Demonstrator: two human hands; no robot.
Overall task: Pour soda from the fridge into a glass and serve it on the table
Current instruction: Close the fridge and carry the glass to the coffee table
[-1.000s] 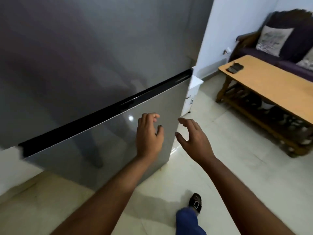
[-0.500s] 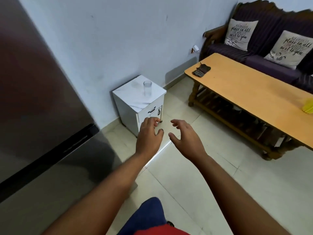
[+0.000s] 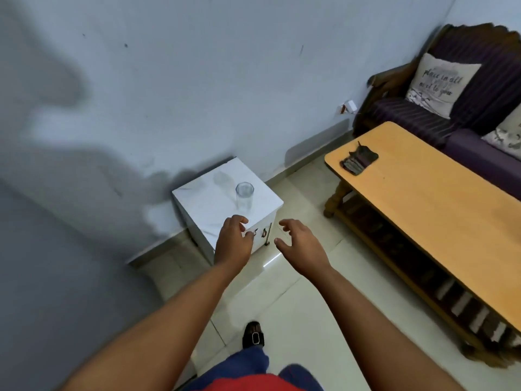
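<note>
Empty glass standing upright on the white cabinet, near its right edge and towards the front right corner; long axis vertical, mouth up. Left hand and right hand both empty, fingers loosely spread, hovering short of the cabinet's front edge and apart from the glass. Likely hazards: a hasty reach may tip the tall, narrow glass over the near edge onto the tiled floor; its clear wall, probably smooth, may slip in a loose grip. The wooden table, the serving place, stands well apart to the right.
</note>
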